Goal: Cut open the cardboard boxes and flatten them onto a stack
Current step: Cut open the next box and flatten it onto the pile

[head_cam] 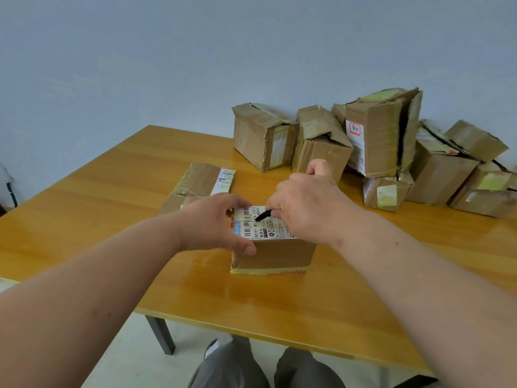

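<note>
Brown cardboard box [275, 254]: standing near the middle of the wooden table [84, 219], close to the near edge, still closed; yellowish tape along its bottom front edge.
Label [258, 224]: white shipping label with barcodes, stuck on top of the box.
Left hand [216, 224]: clamped on the left top corner of the box, thumb pressed against the front face, fingers curled over the top edge.
Right hand [305, 204]: over the top of the box, fingers closed round a black cutter [264, 215]; only the dark tip visible, pointing left onto the label.
Flattened box [195, 184]: lying flat on the table just behind and left of the box in hand, taped, with a white label at its right edge.
Pile of boxes [377, 141]: far right part of the table against the wall, several taped and dented ones leaning on each other, well apart from the hands.
Below the table: grey trouser knees [265, 368] and a grey table leg [162, 334].
</note>
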